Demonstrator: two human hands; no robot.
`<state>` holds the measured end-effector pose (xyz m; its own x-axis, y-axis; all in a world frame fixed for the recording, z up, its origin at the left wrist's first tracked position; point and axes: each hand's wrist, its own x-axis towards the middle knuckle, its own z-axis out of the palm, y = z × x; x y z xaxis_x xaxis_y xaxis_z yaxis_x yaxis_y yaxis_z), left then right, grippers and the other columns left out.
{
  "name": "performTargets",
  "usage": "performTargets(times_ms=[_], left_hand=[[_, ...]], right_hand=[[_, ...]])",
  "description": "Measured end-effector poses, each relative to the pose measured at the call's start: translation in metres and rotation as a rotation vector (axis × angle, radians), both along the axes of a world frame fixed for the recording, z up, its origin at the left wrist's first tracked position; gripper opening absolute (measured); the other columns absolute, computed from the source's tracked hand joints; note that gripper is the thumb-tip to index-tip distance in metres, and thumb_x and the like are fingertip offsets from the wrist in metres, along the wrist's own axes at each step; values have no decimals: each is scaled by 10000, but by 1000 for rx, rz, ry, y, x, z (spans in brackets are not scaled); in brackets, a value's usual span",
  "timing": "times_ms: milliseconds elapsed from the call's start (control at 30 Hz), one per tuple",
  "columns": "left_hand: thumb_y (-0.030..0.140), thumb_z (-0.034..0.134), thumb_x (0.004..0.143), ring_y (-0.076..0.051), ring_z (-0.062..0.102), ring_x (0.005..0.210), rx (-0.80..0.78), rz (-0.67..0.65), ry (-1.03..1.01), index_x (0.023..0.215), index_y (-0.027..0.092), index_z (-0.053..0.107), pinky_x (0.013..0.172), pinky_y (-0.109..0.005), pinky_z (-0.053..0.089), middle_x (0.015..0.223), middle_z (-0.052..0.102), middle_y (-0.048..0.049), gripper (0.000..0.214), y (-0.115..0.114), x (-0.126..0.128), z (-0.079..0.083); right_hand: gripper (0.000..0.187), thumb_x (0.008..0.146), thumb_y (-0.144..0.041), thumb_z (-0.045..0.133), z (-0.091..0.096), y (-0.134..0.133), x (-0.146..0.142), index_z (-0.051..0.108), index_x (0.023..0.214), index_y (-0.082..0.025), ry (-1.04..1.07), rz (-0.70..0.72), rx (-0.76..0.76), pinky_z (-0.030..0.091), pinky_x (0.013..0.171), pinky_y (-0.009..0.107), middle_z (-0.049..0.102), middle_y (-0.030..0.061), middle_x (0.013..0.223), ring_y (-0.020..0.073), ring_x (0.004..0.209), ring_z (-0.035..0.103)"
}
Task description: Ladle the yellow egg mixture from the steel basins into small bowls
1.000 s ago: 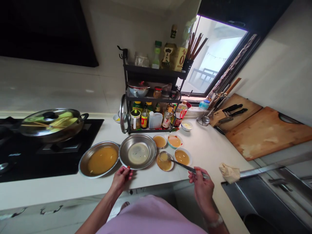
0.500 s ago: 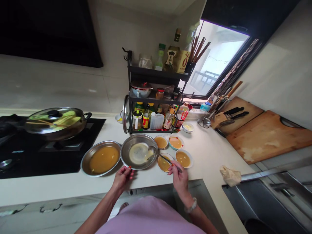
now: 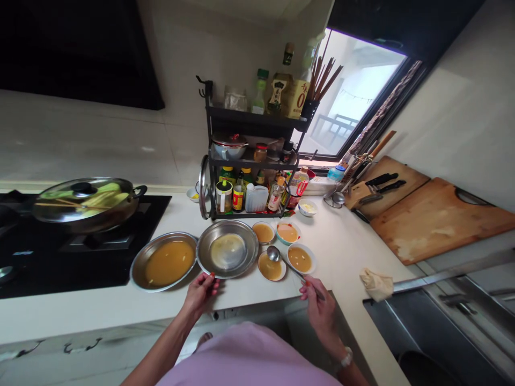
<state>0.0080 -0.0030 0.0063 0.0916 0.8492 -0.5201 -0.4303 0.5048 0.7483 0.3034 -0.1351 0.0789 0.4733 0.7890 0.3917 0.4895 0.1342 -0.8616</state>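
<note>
My left hand (image 3: pixel 204 292) pinches the near rim of a steel basin (image 3: pixel 248 257) that has a little pale liquid at its bottom. In my right hand (image 3: pixel 319 305) is the handle of a steel ladle (image 3: pixel 273 253), its bowl over a small bowl of brown liquid (image 3: pixel 270 269). Around that bowl stand a white bowl (image 3: pixel 300 258), a red-patterned bowl (image 3: pixel 287 232) and another small bowl (image 3: pixel 263 232), all with similar brown liquid. Left of my basin, a second steel basin (image 3: pixel 169 262) holds more of the brown liquid.
A lidded pan (image 3: pixel 84 201) sits on the black stove at left. Behind the basins stands a black rack (image 3: pixel 257 115) with bottles and jars. Cutting boards (image 3: pixel 442 220) lean at right, near the sink (image 3: pixel 426 332). A small bowl (image 3: pixel 307 208) stands beside the rack.
The ladle has moved right, out of the steel basin and over the nearest small bowl, as my right hand shifted right. My left hand stays on the basin's rim.
</note>
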Motion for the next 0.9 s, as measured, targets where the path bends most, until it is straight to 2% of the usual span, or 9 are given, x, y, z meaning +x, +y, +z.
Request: performTargets(times_ms=[200,433,633,900], left_hand=[[212,778,634,-79,560,485,6,-7,14,626,135,547,431,-163,452,581,651,-17,244,0,-2,-1],[207,768,646,-78,561,484,3,-9,26,634,136,555,433,-162,454,583,651,-18,225,0,-2,-3],[196,755,661,-80,565,484,9,2,13,635,138,545,432,-162,451,592,649,-18,219,-1,-2,-6],[191,758,656,-80,563,472,2,6,19,628,138,537,428,-166,447,585,640,-15,229,-1,0,-1]], right_hand=[[327,824,-467,526,-10,-4,-3,625,914,-169,164,-94,-98,494,498,272,639,28,647,147,482,572],[375,769,-494,599,-10,1,8,578,937,-160,484,-285,-67,462,460,264,623,-11,568,139,436,552],[361,762,-473,626,-2,-1,12,577,927,-155,544,-305,-42,450,444,238,627,-8,572,130,457,557],[319,771,-454,622,15,1,9,572,892,-163,564,-283,-25,447,418,244,614,-11,549,136,442,548]])
